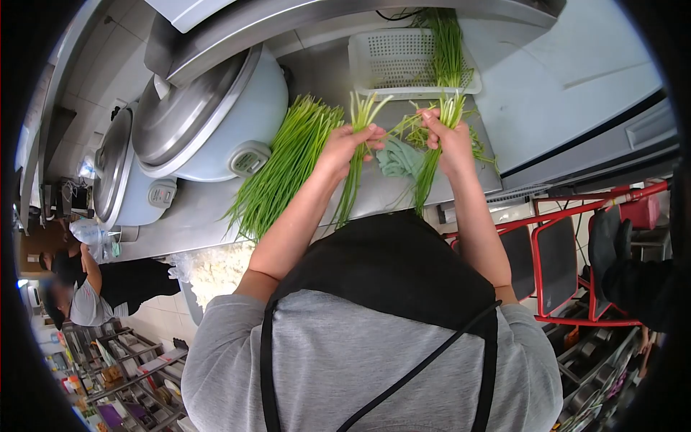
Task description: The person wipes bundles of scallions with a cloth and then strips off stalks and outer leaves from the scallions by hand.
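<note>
My left hand (350,146) is closed round a small bunch of green stalks (352,189), pale ends up. Another bunch (426,178) hangs from my right hand (448,135), its whitish ends above my fingers; thumb and forefinger pinch at its left side. Left of my left hand, a large pile of green stalks (288,162) lies on the steel counter (205,210). A crumpled green cloth (400,158) rests between my hands. Loose trimmings (412,131) are scattered beside my right hand.
A white perforated basket (392,61) holding more stalks (446,45) is behind my hands. Two large rice cookers (252,108) (128,191) stand at the left. Red-framed chairs (556,263) are at the right. Another person (90,299) is at the far left.
</note>
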The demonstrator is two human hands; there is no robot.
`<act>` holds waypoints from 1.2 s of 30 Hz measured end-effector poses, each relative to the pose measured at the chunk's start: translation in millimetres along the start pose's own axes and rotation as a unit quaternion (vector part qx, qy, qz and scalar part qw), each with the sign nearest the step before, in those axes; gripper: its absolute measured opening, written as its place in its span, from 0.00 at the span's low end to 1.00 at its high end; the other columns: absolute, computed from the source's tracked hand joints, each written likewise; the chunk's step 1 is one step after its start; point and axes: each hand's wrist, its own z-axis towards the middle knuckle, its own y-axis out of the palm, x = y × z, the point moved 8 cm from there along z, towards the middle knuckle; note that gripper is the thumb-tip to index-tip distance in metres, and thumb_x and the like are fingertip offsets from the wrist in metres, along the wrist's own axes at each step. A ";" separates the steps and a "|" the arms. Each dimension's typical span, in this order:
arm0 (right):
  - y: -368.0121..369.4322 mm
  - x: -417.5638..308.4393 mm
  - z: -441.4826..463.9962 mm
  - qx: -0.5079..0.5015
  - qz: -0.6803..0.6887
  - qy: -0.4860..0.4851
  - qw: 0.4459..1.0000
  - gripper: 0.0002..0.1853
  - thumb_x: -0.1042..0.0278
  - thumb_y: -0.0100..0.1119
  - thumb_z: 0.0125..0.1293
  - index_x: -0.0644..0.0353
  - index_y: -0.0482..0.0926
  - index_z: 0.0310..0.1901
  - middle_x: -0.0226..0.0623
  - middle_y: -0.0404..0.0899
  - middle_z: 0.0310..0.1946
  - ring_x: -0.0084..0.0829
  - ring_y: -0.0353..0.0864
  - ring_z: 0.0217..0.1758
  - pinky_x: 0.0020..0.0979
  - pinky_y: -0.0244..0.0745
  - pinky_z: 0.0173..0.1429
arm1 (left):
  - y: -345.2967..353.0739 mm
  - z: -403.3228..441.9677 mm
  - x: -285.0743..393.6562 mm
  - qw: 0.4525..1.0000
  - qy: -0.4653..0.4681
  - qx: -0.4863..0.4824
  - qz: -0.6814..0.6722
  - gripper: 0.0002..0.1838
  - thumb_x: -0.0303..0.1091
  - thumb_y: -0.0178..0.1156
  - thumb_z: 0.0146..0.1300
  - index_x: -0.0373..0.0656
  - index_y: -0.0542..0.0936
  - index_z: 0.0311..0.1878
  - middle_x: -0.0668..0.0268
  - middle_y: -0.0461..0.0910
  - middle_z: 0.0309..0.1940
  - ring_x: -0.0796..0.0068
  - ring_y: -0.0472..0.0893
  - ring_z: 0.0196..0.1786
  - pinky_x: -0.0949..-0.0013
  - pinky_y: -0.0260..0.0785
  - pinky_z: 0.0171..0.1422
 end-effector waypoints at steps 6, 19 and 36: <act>-12.1 -11.4 4.9 0.016 0.002 -0.012 1.000 0.07 0.71 0.57 0.55 0.65 0.74 0.32 0.35 0.75 0.29 0.13 0.58 0.16 0.16 0.54 0.18 | -38.5 6.1 -14.8 0.996 0.007 0.066 -0.054 0.15 0.37 0.48 0.62 0.34 0.73 0.42 0.56 0.76 0.42 0.66 0.75 0.47 0.66 0.66 0.48; -37.1 -27.8 10.7 0.139 0.143 -0.046 0.979 0.09 0.67 0.46 0.61 0.62 0.66 0.40 0.32 0.70 0.24 0.19 0.63 0.20 0.23 0.61 0.23 | -20.7 3.5 -13.3 0.999 -0.009 0.029 -0.044 0.17 0.37 0.49 0.62 0.31 0.72 0.43 0.53 0.76 0.40 0.66 0.77 0.44 0.69 0.68 0.45; 1.1 -23.9 15.0 0.089 0.090 -0.063 0.990 0.12 0.61 0.48 0.63 0.62 0.69 0.36 0.30 0.69 0.21 0.16 0.63 0.18 0.21 0.60 0.22 | -3.3 5.0 -10.0 0.999 0.016 -0.004 -0.044 0.16 0.39 0.49 0.62 0.33 0.75 0.40 0.58 0.78 0.32 0.72 0.77 0.35 0.72 0.68 0.37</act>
